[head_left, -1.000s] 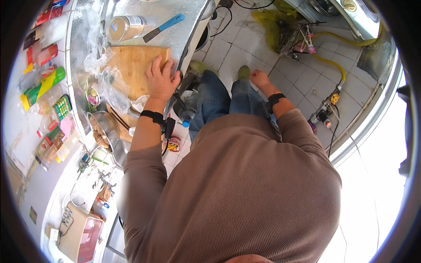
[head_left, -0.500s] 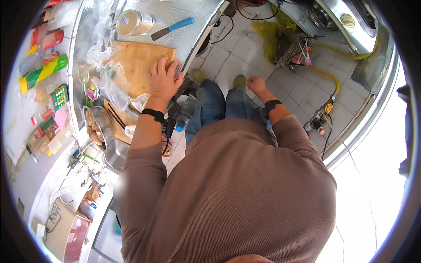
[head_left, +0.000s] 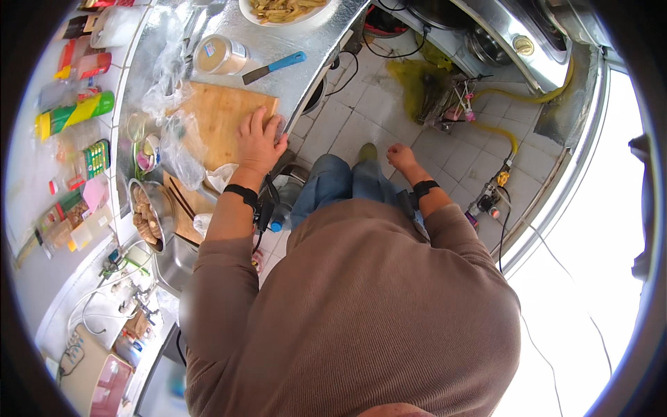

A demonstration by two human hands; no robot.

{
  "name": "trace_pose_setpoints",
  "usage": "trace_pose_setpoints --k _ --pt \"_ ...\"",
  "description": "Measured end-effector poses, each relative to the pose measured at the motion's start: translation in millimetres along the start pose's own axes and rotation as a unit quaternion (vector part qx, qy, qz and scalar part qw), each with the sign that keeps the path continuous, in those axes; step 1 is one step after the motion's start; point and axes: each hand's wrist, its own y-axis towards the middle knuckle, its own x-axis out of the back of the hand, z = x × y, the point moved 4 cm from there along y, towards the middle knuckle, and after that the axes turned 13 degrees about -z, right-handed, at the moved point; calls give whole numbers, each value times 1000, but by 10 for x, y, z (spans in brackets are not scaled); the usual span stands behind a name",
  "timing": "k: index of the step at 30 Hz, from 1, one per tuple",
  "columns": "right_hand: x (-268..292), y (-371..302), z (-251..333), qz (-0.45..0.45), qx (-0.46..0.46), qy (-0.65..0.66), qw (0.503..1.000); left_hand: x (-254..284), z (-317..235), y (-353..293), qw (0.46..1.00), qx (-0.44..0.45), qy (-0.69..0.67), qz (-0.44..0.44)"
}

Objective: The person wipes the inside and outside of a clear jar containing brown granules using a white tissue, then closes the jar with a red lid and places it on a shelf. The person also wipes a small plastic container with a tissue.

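Observation:
My left hand [head_left: 260, 142] rests at the right edge of a wooden cutting board [head_left: 224, 115], its fingers spread and nothing seen in its grasp. Beyond the board lie a putty-knife-like scraper [head_left: 279, 64] with a blue handle and a lidded clear jar [head_left: 217, 55]. A crumpled plastic bag [head_left: 182, 149] covers part of the board's left side. My right hand [head_left: 403, 158] hangs over the floor at my right, fingers curled in and apparently holding nothing. Both wrists wear black bands.
A white plate [head_left: 244, 8] of cut food strips stands on the counter at the top. Left of my forearm are a metal bowl [head_left: 165, 201] with brown knobbly pieces, chopsticks [head_left: 182, 198] and a sink [head_left: 174, 267]. A yellow hose [head_left: 511, 139] crosses the tiled floor at right.
The view has shifted, bringing the plate of food in at the top. My left hand stays at the board's edge, and my right hand still hangs curled beside me.

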Motion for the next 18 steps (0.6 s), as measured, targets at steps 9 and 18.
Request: trace_pose_setpoints --k 9,18 --pt "-140 130 264 33 -49 -4 998 36 18 25 999 24 -28 8" --pt "145 -169 2263 111 169 104 974 97 42 -21 996 23 -83 16"
